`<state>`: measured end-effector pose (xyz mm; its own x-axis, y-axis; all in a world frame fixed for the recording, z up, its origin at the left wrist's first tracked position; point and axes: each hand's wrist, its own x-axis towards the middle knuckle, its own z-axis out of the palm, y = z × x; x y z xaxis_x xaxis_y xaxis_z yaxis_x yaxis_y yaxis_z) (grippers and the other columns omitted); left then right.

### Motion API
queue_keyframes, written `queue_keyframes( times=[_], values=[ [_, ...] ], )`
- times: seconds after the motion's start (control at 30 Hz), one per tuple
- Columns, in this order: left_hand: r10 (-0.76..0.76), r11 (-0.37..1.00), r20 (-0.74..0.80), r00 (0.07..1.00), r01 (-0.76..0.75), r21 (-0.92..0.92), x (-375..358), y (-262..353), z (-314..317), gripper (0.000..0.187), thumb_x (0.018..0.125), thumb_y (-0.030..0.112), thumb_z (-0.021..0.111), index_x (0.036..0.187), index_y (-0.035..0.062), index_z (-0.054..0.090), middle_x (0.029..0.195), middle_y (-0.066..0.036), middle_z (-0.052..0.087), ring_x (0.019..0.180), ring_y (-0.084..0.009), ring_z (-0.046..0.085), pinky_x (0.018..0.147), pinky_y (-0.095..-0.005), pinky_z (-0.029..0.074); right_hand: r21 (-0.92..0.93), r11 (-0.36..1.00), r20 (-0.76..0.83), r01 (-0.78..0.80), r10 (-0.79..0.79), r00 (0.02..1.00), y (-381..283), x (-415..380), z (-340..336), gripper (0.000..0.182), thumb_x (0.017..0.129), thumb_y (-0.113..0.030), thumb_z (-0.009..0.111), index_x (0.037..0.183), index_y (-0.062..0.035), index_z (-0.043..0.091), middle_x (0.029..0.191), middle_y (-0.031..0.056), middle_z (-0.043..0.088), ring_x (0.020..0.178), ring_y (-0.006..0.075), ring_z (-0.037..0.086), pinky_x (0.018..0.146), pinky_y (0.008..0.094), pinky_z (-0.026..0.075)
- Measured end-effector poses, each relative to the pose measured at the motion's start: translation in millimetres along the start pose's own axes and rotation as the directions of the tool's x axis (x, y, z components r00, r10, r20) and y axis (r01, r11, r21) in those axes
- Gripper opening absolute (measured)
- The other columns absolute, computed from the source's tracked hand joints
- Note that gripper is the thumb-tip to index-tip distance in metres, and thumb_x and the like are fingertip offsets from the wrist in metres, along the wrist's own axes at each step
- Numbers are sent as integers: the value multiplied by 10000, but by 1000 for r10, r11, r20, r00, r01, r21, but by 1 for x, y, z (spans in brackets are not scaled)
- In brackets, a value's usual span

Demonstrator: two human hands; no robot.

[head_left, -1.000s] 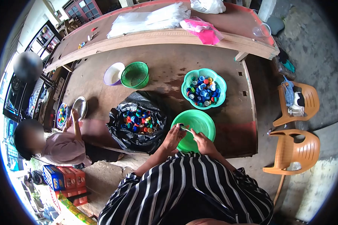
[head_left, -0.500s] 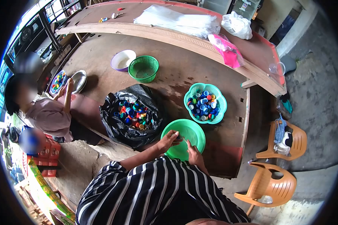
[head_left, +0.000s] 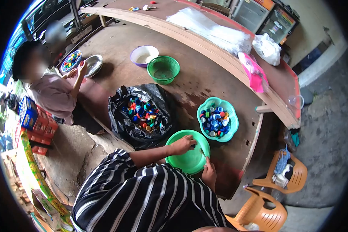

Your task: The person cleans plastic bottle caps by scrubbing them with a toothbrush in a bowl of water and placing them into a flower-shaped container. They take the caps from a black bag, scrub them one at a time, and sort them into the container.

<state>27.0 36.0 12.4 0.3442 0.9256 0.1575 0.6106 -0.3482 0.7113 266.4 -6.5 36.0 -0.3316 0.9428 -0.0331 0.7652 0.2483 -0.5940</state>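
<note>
Above the light green basin (head_left: 181, 164), my left hand (head_left: 183, 144) is closed around a small dark bottle cap (head_left: 192, 146). My right hand (head_left: 209, 172) is at the basin's near right rim, closed on a thin knife-like tool (head_left: 202, 152) that points up over the basin. A gap separates the two hands. Beyond the basin, a turquoise scalloped bowl (head_left: 234, 129) holds many coloured bottle caps (head_left: 216, 121). To the left, a black plastic bag (head_left: 120, 125) lies open with more mixed caps (head_left: 143, 114) inside.
A green basket (head_left: 163, 69) and a white-purple basin (head_left: 144, 55) stand farther back. At left, another person (head_left: 52, 91) works beside a metal bowl (head_left: 93, 65) and a tub of caps (head_left: 71, 60). A wooden ledge (head_left: 205, 40) crosses behind; orange chairs (head_left: 284, 172) stand right.
My hands, earlier close together over the basin, are now apart; the left reaches farther over it, holding the cap. The view has turned, shifting the surroundings.
</note>
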Motion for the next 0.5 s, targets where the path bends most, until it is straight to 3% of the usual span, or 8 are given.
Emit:
queue_keyframes(
  times=[0.07, 0.2, 0.27, 0.33, 0.5],
  values=[
    [157, 988, -170, 973, -153, 36, 36, 22, -24, 378, 785, 111, 643, 1149, 64, 552, 1025, -141, 532, 1025, -333, 512, 910, -423, 419, -47, 999, -4, -27, 27, 1000, 5, 2, 3, 454, 884, -85, 466, 1334, -139, 455, 999, 165, 556, 902, 365, 570, 760, 442, 462],
    [157, 985, -293, 943, -129, 114, 86, 54, -57, 474, 800, 101, 623, 1259, 118, 505, 1304, -147, 420, 1154, -328, 457, 968, -446, 400, -27, 999, -51, 28, -29, 998, 10, 8, 4, 459, 869, -60, 493, 1323, -128, 474, 973, 179, 567, 895, 363, 573, 746, 428, 461],
    [156, 988, -328, 932, -141, 70, 93, 53, -64, 503, 803, 110, 626, 1285, 135, 485, 1379, -144, 356, 1202, -334, 431, 988, -454, 392, -14, 1000, -45, 24, -25, 999, 4, 9, -2, 461, 865, -50, 504, 1319, -129, 481, 969, 179, 573, 889, 360, 576, 738, 423, 460],
    [140, 990, -409, 902, -138, 36, 81, 51, -77, 459, 787, 108, 645, 1232, 111, 533, 1329, -139, 420, 1184, -340, 448, 997, -425, 399, -16, 1000, -59, 5, -6, 998, 1, 9, -4, 452, 870, -63, 500, 1317, -129, 483, 970, 175, 572, 886, 360, 578, 740, 422, 459],
    [-121, 987, -541, 832, 159, 26, 10, -14, -84, 199, 791, 66, 618, 990, 62, 623, 1064, -127, 570, 1035, -329, 517, 895, -399, 440, -2, 999, -5, -46, 46, 999, 4, 9, -3, 434, 879, -88, 489, 1312, -125, 485, 988, 173, 574, 904, 356, 580, 754, 423, 460]
  ],
)
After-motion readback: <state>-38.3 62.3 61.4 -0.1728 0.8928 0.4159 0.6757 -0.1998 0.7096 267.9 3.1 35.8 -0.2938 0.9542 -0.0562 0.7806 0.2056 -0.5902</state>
